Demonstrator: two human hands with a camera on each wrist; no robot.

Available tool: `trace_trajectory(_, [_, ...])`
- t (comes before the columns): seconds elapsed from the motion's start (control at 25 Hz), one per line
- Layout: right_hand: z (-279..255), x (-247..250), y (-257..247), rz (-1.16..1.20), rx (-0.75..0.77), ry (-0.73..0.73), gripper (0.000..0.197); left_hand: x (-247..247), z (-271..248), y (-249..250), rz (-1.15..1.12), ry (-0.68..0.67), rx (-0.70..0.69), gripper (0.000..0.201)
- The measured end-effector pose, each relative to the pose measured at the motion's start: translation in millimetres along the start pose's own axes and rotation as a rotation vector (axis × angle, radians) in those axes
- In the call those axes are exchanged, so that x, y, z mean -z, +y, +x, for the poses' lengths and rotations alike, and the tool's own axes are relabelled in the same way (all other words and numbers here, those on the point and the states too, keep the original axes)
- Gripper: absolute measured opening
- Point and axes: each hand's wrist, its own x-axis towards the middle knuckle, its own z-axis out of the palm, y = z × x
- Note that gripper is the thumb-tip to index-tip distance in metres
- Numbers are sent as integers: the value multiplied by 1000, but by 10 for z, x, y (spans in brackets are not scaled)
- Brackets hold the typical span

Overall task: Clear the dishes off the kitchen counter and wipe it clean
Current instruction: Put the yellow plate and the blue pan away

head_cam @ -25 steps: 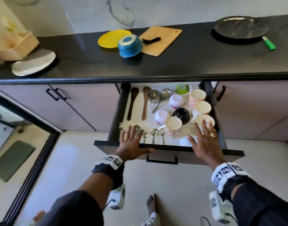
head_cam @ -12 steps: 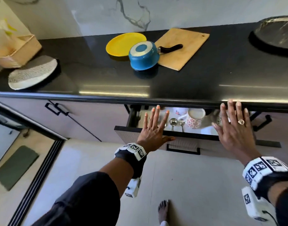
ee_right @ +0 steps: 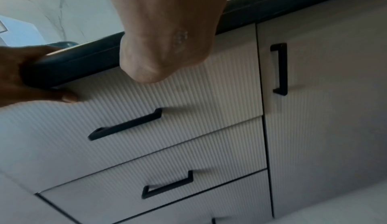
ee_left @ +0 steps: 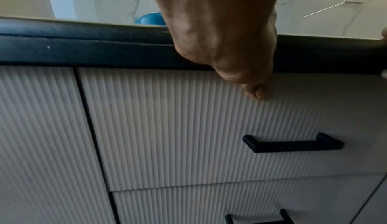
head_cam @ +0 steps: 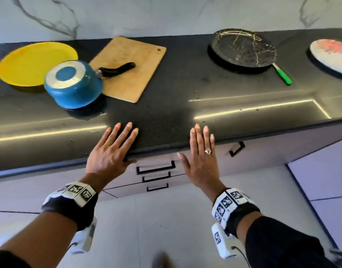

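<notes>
Both hands are flat with fingers spread and holding nothing. The left hand (head_cam: 108,155) lies over the front edge of the black surface (head_cam: 166,105), thumb on the ribbed top drawer (ee_left: 188,128) underneath. The right hand (head_cam: 201,159) sits just beside it, fingertips over the same edge. Dishes are still up there: a yellow plate (head_cam: 30,62), an upside-down blue saucepan (head_cam: 73,84) with its handle lying across the wooden cutting board (head_cam: 131,70), and a dark marbled plate (head_cam: 243,49) further right.

On the counter (head_cam: 166,105) we count one yellow plate (head_cam: 30,62), one blue saucepan (head_cam: 73,84), one cutting board (head_cam: 131,68), two round platters (head_cam: 243,48) (head_cam: 332,55); below it, three drawer handles (head_cam: 156,168) (head_cam: 156,177) (head_cam: 157,187).
</notes>
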Motion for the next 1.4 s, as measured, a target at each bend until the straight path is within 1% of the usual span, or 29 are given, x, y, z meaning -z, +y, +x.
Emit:
trace_trajectory(0.08, [-128, -46, -113, 86, -13, -17, 79, -33, -25, 31, 8, 52, 21, 92])
trace_trajectory(0.12, [-216, -90, -158, 133, 2, -17, 80, -47, -27, 41, 14, 59, 31, 91])
trace_trajectory(0.16, [-319, -155, -203, 167, 34, -17, 81, -61, -24, 43, 16, 56, 37, 92])
trace_trajectory(0.24, [-557, -330, -305, 201, 164, -36, 77, -77, -39, 19, 15, 51, 28, 92])
trace_trajectory(0.32, [-740, -546, -396, 208, 269, -137, 68, -127, -87, -3, 39, 94, -47, 80])
trace_trajectory(0.4, [-741, -778, -412, 220, 284, -294, 61, -194, -141, -41, 106, 140, -211, 61])
trace_trajectory(0.48, [-607, -1012, -395, 243, 273, -430, 56, -222, -148, -88, 184, 147, -344, 54])
trace_trajectory(0.52, [-528, -1156, -394, 244, 269, -492, 54, -233, -146, -112, 213, 151, -366, 54])
trace_trajectory(0.64, [-320, -1587, -437, 182, 238, -711, 55, -252, -152, -126, 246, 209, -373, 54])
trace_trajectory(0.72, [-251, -1893, -498, 143, 213, -814, 58, -284, -146, -134, 269, 249, -397, 53])
trace_trajectory(0.84, [-236, -2242, -580, 86, 88, -928, 68, -308, -138, -131, 279, 311, -402, 52])
trace_trajectory(0.92, [-250, -2351, -631, 88, -9, -903, 60, -320, -106, -123, 297, 341, -411, 52])
trace_trajectory(1.0, [-308, -2329, -699, 130, -88, -886, 49, -290, -106, -94, 305, 355, -411, 52])
trace_trajectory(1.08, [-440, -2237, -720, 158, -125, -914, 49, -260, -113, -81, 317, 352, -401, 52])
trace_trajectory(1.16, [-711, -2131, -705, 201, -154, -987, 54, -255, -115, -64, 321, 342, -382, 53])
trace_trajectory(1.24, [-1056, -1936, -679, 242, -155, -1114, 60, -249, -131, -31, 313, 334, -350, 55])
trace_trajectory(1.28, [-1233, -1770, -656, 256, -154, -1179, 60, -213, -144, 9, 307, 309, -321, 57])
trace_trajectory(1.32, [-1415, -1587, -623, 263, -148, -1211, 58, -162, -161, 71, 291, 271, -270, 60])
trace_trajectory(1.36, [-1591, -1389, -590, 274, -128, -1201, 54, -122, -204, 158, 249, 200, -200, 67])
trace_trajectory(1.4, [-1778, -1173, -551, 292, -100, -1163, 52, -93, -309, 293, 173, 101, -116, 74])
